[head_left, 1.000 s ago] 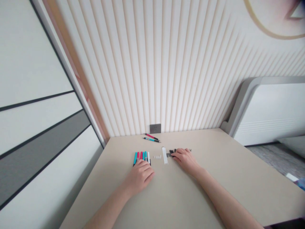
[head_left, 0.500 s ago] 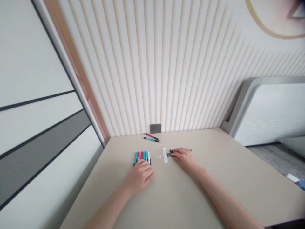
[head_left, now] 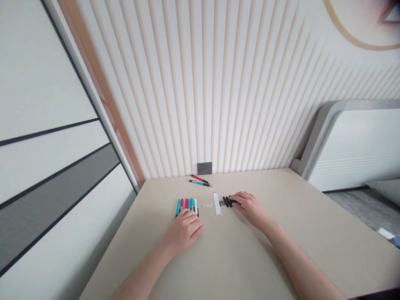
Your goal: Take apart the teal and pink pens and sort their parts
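My left hand [head_left: 184, 231] lies on the table with its fingers over the near ends of a row of several felt-tip markers [head_left: 186, 206] in teal, pink and white. My right hand [head_left: 250, 208] rests palm down, its fingertips at several short black pieces [head_left: 229, 201]. Small grey pieces [head_left: 221, 203] lie just left of those. Between the hands are thin white sticks [head_left: 217, 203] and a little cluster of small white pieces [head_left: 207, 205]. Neither hand appears to hold anything.
Two pens [head_left: 200, 180], one pink and one teal, lie near the back of the beige table [head_left: 237, 258] below a dark wall socket [head_left: 204, 168]. A ribbed white wall rises behind. A white cabinet [head_left: 353, 146] stands at the right, beyond the table edge.
My right hand has slid slightly rightward, and the black pieces now show more clearly at its fingertips. My left hand and the other items have not visibly moved.
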Demonstrator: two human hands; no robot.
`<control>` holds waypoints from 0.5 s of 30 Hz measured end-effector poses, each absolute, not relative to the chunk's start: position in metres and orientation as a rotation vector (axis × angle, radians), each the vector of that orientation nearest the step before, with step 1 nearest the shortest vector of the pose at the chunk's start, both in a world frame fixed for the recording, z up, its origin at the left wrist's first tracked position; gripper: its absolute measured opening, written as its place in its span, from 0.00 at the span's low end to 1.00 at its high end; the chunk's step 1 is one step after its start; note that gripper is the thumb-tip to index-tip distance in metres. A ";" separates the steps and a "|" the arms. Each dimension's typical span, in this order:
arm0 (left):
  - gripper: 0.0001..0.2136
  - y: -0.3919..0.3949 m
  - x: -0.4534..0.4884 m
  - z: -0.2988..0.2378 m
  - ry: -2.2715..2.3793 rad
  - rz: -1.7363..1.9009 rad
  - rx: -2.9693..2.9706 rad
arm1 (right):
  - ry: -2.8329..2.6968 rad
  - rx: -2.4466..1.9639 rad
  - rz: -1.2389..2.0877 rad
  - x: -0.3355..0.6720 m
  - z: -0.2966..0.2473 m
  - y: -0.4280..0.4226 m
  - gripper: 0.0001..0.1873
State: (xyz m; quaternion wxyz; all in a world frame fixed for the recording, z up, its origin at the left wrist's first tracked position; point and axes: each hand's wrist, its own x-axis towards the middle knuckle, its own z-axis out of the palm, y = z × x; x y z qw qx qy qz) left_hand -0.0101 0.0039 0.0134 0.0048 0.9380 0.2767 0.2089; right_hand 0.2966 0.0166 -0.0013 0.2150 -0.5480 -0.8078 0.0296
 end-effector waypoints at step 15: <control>0.11 0.005 -0.010 0.011 0.862 0.619 2.942 | -2.192 -1.941 0.134 0.304 -0.003 0.010 0.16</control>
